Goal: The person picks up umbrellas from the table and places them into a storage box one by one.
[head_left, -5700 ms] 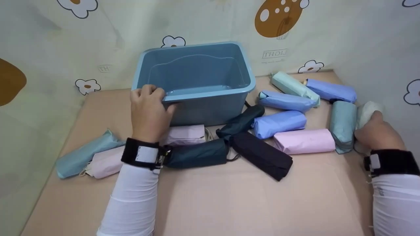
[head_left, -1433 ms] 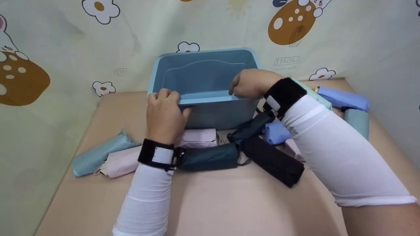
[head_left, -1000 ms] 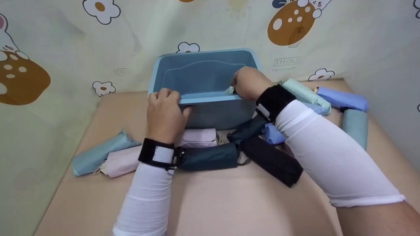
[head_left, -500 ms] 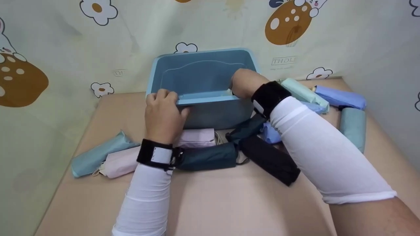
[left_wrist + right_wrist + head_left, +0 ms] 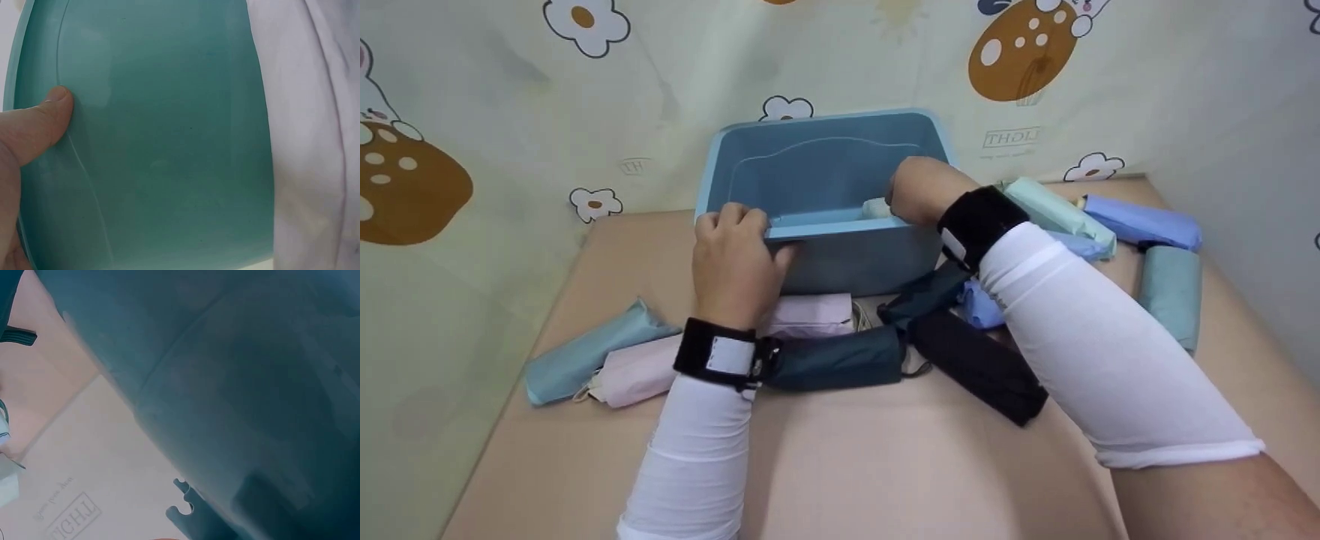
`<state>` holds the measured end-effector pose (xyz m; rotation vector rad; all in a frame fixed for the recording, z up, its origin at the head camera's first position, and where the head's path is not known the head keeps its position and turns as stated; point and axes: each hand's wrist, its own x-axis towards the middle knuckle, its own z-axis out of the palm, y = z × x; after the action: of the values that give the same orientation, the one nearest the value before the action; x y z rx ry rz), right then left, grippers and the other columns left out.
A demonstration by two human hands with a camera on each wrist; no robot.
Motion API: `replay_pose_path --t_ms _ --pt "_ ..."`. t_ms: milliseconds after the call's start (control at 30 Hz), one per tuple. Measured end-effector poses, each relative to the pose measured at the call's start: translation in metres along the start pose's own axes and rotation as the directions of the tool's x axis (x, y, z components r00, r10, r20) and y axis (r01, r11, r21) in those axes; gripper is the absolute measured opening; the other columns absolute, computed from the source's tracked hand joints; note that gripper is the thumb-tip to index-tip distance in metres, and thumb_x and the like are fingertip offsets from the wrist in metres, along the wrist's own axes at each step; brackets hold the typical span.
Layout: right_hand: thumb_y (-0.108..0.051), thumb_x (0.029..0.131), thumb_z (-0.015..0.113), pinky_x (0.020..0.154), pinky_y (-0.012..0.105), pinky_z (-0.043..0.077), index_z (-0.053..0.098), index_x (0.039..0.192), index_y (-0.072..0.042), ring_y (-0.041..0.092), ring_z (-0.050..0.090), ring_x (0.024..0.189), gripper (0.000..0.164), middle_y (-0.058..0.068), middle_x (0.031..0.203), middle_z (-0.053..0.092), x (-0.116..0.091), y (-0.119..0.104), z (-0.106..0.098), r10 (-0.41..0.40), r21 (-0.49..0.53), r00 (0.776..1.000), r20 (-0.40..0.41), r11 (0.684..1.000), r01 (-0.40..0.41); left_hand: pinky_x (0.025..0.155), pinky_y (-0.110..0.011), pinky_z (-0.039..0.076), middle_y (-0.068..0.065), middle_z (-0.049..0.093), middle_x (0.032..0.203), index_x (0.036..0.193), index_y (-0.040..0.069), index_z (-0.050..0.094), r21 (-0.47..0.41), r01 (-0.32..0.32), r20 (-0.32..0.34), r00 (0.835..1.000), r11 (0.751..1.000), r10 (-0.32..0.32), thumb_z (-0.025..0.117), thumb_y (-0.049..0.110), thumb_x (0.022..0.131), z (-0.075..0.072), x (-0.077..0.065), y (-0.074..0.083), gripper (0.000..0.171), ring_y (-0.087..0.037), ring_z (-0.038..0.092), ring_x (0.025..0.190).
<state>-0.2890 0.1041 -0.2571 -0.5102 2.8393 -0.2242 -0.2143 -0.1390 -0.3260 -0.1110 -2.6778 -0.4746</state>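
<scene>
A blue plastic bin stands at the back of the table. My left hand grips its front rim near the left corner, fingers over the edge. In the left wrist view the thumb presses on the bin's outer wall. My right hand reaches over the front rim at the right corner, curled at a pale folded umbrella inside the bin; its fingertips are hidden. The right wrist view shows the dark bin wall but not the hand.
Before the bin lie a lilac umbrella, a dark teal one and a black one. Leftward are a light teal one and a pink one. Mint, blue and grey-green umbrellas lie rightward.
My right hand has brought the pale umbrella from the table's far right into the bin. In the last half second more of the umbrella shows beside it. My left hand stays on the rim.
</scene>
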Motion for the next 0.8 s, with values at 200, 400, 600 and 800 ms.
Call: replay_pose_path --t_ms 200,400,600,800 --pt "-0.004 0.094 0.049 0.054 0.030 0.034 0.051 0.063 -0.012 0.021 0.042 0.059 0.032 0.001 0.061 0.039 0.0007 0.0014 0.0014 0.001 0.020 0.999 -0.036 1.000 -0.001 0.106 -0.054 0.047 -0.017 0.065 0.129 0.114 0.004 0.073 -0.002 -0.001 -0.006 1.000 1.000 0.001 0.083 0.041 0.089 0.0007 0.0000 -0.0005 0.046 -0.045 0.051 0.125" --pt "-0.003 0.091 0.049 0.053 0.030 0.032 0.046 0.061 -0.013 0.021 0.040 0.059 0.032 0.001 0.060 0.037 -0.0003 0.0029 0.0034 -0.030 0.015 0.996 -0.087 0.999 0.031 0.105 -0.054 0.048 -0.016 0.065 0.128 0.114 0.004 0.073 -0.009 0.000 -0.017 1.000 1.000 0.000 0.084 0.039 0.087 0.0015 0.0000 -0.0005 0.046 -0.044 0.051 0.124" --pt "-0.004 0.092 0.051 0.051 0.030 0.034 0.053 0.062 -0.012 0.020 0.043 0.055 0.032 -0.001 0.057 0.038 -0.0020 0.0021 0.0039 0.015 0.078 0.995 -0.096 0.997 -0.007 0.106 -0.055 0.047 -0.017 0.066 0.128 0.114 0.004 0.073 -0.004 -0.005 -0.021 1.000 1.000 0.005 0.085 0.040 0.087 0.0014 0.0000 -0.0002 0.047 -0.045 0.052 0.124" --pt "-0.010 0.097 0.053 0.056 0.032 0.040 0.078 0.089 -0.004 0.024 0.053 0.063 0.027 0.007 0.071 0.060 -0.0051 0.0021 0.0063 0.065 0.158 0.990 -0.129 0.986 -0.044 0.107 -0.054 0.046 -0.017 0.066 0.128 0.113 0.004 0.073 0.005 -0.011 -0.023 1.000 1.000 0.011 0.084 0.041 0.088 0.0013 0.0000 -0.0005 0.047 -0.045 0.052 0.124"
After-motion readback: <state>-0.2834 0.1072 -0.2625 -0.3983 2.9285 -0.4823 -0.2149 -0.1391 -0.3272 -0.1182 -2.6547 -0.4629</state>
